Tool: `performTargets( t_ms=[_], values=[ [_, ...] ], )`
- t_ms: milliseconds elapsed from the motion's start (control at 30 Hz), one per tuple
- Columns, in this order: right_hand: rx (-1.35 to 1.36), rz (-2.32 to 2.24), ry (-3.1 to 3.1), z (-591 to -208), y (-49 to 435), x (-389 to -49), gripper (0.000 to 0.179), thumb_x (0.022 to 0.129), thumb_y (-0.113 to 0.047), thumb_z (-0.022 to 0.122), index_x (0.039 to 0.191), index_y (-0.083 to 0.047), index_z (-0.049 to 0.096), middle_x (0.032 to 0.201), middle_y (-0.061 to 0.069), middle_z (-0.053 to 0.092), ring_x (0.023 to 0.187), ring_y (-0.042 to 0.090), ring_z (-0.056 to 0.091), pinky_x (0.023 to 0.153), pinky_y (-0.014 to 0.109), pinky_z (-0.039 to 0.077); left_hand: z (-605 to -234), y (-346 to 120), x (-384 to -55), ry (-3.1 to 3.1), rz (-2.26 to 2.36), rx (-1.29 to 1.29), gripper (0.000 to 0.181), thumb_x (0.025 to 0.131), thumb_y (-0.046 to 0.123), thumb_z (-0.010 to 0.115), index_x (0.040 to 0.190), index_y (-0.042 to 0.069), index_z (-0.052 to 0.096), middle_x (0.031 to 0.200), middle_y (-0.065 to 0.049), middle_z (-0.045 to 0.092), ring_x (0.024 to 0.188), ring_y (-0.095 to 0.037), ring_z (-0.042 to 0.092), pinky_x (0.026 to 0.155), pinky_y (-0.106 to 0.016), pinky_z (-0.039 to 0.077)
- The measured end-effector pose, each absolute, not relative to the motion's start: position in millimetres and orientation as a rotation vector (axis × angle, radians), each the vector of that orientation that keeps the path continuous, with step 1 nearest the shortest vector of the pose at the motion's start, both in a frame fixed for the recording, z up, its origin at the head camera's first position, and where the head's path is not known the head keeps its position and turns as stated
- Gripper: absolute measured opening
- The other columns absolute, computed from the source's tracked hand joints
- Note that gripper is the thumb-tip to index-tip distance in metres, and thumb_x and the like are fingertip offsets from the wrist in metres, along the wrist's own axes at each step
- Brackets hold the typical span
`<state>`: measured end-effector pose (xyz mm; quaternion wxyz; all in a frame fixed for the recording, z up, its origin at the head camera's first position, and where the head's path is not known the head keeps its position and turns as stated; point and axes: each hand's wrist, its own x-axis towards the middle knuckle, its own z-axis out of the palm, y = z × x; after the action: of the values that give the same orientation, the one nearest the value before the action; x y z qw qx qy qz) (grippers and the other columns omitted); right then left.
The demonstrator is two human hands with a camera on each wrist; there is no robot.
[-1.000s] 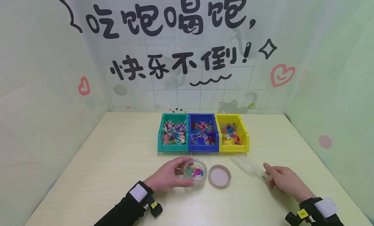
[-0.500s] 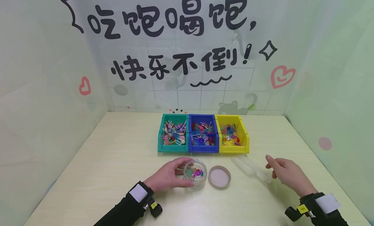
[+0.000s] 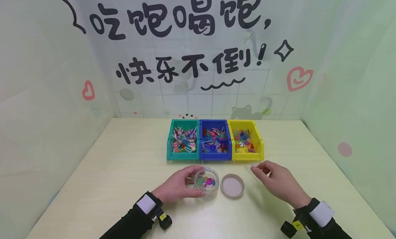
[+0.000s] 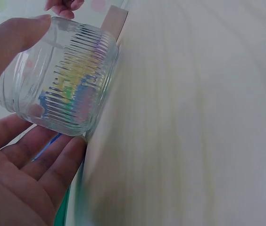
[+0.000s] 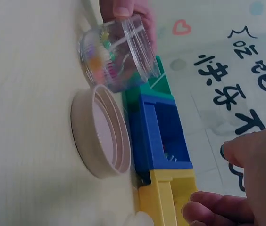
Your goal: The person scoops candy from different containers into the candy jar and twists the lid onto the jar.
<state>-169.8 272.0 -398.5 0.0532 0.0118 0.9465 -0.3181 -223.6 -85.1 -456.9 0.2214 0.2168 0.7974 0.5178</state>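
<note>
A clear glass jar (image 3: 206,189) with colorful beads in its bottom stands on the table in front of the bins. My left hand (image 3: 180,185) grips its side; in the left wrist view the thumb lies at the mouth of the jar (image 4: 71,80) and the fingers are round the other side. To the jar's right lies a pale pink screw lid (image 3: 232,186), hollow side up. My right hand (image 3: 279,180) is above a translucent plastic scoop (image 3: 251,166), which it mostly hides. Thumb and fingers stand apart in the right wrist view, nothing between them.
Joined green (image 3: 183,156), blue (image 3: 215,156) and yellow (image 3: 247,156) bins stand behind the jar, holding small candy-like charms and beads. A printed backdrop (image 3: 198,105) closes off the back and both sides of the table.
My right hand first held the scoop's handle end, then let go and lifted off. It has since moved left over the scoop. The left hand and jar stay put.
</note>
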Motion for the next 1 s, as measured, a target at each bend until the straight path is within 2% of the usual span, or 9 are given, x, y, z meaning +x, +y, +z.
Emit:
performTargets(
  t_ms=[100, 200, 300, 367, 600, 833, 1000],
  values=[
    [-0.055, -0.963, 2.886, -403, 255, -169, 0.059, 0.104, -0.059, 0.07, 0.133, -0.007, 0.069, 0.119, 0.009, 0.071, 0.096, 0.021, 0.061, 0.077, 0.034, 0.054, -457, -86, -224, 2.213, 1.43, 0.604, 0.078, 0.09, 0.032, 0.094, 0.158, 0.021, 0.056, 0.152, -0.003, 0.064, 0.137, -0.029, 0.064, 0.116, -0.051, 0.056],
    [-0.107, -0.939, 2.882, -411, 241, -167, 0.075, 0.097, -0.06, 0.078, 0.146, -0.006, 0.062, 0.141, 0.014, 0.065, 0.115, 0.027, 0.064, 0.091, 0.044, 0.062, -457, -86, -225, 2.218, 1.428, 0.605, 0.078, 0.09, 0.033, 0.093, 0.158, 0.022, 0.057, 0.152, -0.003, 0.065, 0.137, -0.028, 0.064, 0.117, -0.05, 0.056],
    [-0.121, -0.892, 2.873, -420, 230, -165, 0.094, 0.089, -0.064, 0.085, 0.156, -0.006, 0.053, 0.155, 0.019, 0.056, 0.134, 0.038, 0.059, 0.107, 0.059, 0.06, -457, -86, -225, 2.214, 1.426, 0.601, 0.078, 0.091, 0.033, 0.093, 0.158, 0.022, 0.057, 0.153, -0.004, 0.065, 0.137, -0.029, 0.064, 0.116, -0.049, 0.056],
    [-0.139, -0.868, 2.871, -426, 225, -164, 0.104, 0.084, -0.064, 0.089, 0.16, -0.005, 0.049, 0.157, 0.023, 0.053, 0.14, 0.042, 0.054, 0.11, 0.065, 0.057, -457, -85, -224, 2.212, 1.424, 0.599, 0.078, 0.091, 0.033, 0.093, 0.158, 0.022, 0.056, 0.153, -0.004, 0.064, 0.137, -0.03, 0.064, 0.116, -0.05, 0.056],
    [-0.187, -0.853, 2.91, -445, 215, -167, 0.114, 0.075, -0.055, 0.099, 0.16, 0.0, 0.046, 0.153, 0.025, 0.054, 0.136, 0.042, 0.052, 0.112, 0.066, 0.054, -458, -86, -223, 2.213, 1.421, 0.591, 0.078, 0.09, 0.034, 0.094, 0.158, 0.022, 0.057, 0.153, -0.004, 0.064, 0.137, -0.03, 0.064, 0.116, -0.05, 0.057],
    [-0.139, -0.856, 2.885, -452, 211, -168, 0.108, 0.078, -0.044, 0.099, 0.162, -0.002, 0.045, 0.146, 0.02, 0.059, 0.131, 0.037, 0.053, 0.111, 0.062, 0.055, -459, -86, -224, 2.214, 1.418, 0.599, 0.078, 0.091, 0.034, 0.093, 0.158, 0.022, 0.056, 0.152, -0.005, 0.064, 0.138, -0.032, 0.064, 0.117, -0.052, 0.055],
    [-0.114, -1.007, 2.856, -446, 208, -167, 0.108, 0.08, -0.035, 0.1, 0.164, -0.004, 0.04, 0.145, 0.019, 0.056, 0.127, 0.031, 0.058, 0.112, 0.059, 0.057, -459, -85, -225, 2.209, 1.43, 0.624, 0.077, 0.091, 0.031, 0.093, 0.158, 0.019, 0.056, 0.152, -0.006, 0.064, 0.138, -0.033, 0.064, 0.118, -0.054, 0.054]
  ],
)
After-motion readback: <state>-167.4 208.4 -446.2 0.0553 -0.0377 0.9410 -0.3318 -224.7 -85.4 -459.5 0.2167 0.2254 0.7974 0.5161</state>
